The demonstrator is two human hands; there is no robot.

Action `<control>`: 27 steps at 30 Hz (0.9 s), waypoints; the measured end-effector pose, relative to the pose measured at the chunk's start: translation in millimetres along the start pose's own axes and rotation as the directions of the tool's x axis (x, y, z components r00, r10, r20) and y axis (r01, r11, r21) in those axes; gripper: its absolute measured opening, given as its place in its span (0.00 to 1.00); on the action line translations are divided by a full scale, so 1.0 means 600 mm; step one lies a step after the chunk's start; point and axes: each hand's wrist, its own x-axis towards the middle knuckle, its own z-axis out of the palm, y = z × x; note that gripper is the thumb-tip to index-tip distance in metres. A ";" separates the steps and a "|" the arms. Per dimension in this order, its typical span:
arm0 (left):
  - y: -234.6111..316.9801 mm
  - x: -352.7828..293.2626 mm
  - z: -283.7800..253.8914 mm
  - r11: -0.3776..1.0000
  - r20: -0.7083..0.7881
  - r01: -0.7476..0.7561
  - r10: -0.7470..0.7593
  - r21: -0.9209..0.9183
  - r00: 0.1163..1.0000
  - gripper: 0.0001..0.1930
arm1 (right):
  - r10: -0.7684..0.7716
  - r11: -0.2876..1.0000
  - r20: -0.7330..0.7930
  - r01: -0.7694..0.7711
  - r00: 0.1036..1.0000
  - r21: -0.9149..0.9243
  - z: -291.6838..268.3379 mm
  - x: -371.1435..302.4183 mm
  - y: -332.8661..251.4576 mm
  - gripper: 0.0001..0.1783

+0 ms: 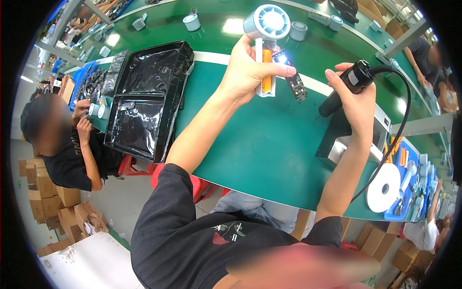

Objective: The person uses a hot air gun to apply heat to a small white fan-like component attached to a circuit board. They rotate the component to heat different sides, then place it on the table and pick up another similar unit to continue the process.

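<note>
My left hand [245, 70] is closed around a small handheld fan [267, 21] with a light-blue round head, raised above the green bench. Its white handle lies open and shows an orange battery cell [266, 70]. Under my left thumb a dark circuit board [296, 84] hangs at a slant beside the handle, with a bright white light lit on it. My right hand [358, 108] grips a black corded electric screwdriver [358, 78], tilted with its lower end toward the bench. The tool is apart from the fan, and its tip is hard to make out.
Left on the bench lie black plastic-lined trays [139, 106]. A black-and-silver boxy device [337, 147] stands below my right hand, near a white disc [383, 188] and a blue bin of parts [409, 188]. Fan heads [191, 22] sit across the bench. A co-worker [62, 139] works at left.
</note>
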 end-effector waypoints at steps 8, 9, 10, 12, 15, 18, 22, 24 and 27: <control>-0.003 0.001 -0.003 1.000 -0.009 -0.009 0.009 0.016 1.000 0.42 | -0.014 1.000 0.009 0.014 1.000 0.009 -0.001 0.001 0.002 0.21; -0.004 0.001 -0.003 1.000 -0.010 -0.008 0.009 0.027 1.000 0.43 | -0.013 1.000 0.009 0.013 1.000 0.008 -0.001 0.001 0.002 0.21; -0.004 0.002 -0.003 0.999 -0.010 -0.007 0.008 0.038 1.000 0.43 | -0.013 1.000 0.009 0.013 1.000 0.006 -0.001 0.001 0.001 0.21; -0.007 0.004 -0.004 0.999 -0.026 0.001 0.000 0.032 1.000 0.44 | -0.016 1.000 0.008 0.016 1.000 0.005 -0.001 0.000 0.001 0.21; -0.006 0.004 -0.001 0.999 -0.041 -0.005 0.006 0.041 0.999 0.44 | -0.014 1.000 0.006 0.014 1.000 0.001 0.000 0.000 -0.002 0.21; -0.007 0.004 -0.001 0.998 -0.038 -0.032 0.035 0.058 0.999 0.43 | -0.017 1.000 0.008 0.017 1.000 0.002 0.000 0.000 -0.002 0.21; -0.007 0.005 0.000 0.996 -0.059 -0.033 0.038 0.087 0.998 0.43 | -0.025 1.000 0.009 0.025 1.000 0.003 0.000 0.000 0.000 0.21; -0.002 0.004 0.003 0.995 -0.055 -0.031 0.036 0.095 0.998 0.42 | -0.023 1.000 0.010 0.023 1.000 0.001 0.000 0.000 0.000 0.21; -0.004 0.004 0.000 0.995 -0.052 -0.026 0.031 0.098 0.998 0.42 | -0.024 1.000 0.013 0.024 1.000 0.006 0.001 0.000 0.001 0.20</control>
